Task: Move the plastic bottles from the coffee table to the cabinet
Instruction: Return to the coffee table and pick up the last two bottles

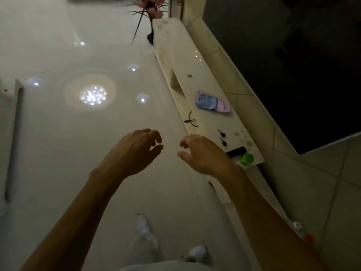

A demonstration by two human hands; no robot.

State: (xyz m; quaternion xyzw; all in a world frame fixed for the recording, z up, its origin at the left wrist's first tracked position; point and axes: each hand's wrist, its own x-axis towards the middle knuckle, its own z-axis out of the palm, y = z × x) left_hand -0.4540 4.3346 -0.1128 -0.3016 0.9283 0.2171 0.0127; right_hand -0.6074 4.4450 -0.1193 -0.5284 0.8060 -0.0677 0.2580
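Both my hands hang over the glossy floor, empty, fingers apart and loosely curled. My left hand (136, 151) and my right hand (201, 153) are a short gap apart, just left of the long low white cabinet (183, 55) that runs along the wall. A plastic bottle with a green cap (247, 159) stands at the cabinet's near end, right of my right hand. Two more bottle tops, one white (297, 224) and one red (308, 238), show past my right forearm at the lower right. What they stand on is hidden.
On the cabinet lie pink and blue packets (212, 103), a black remote (235, 151) and small dark keys (221, 136). A vase of pink flowers (150, 20) stands by its far end. A white furniture edge (11, 133) shows at the left. My white shoes (144, 227) are below.
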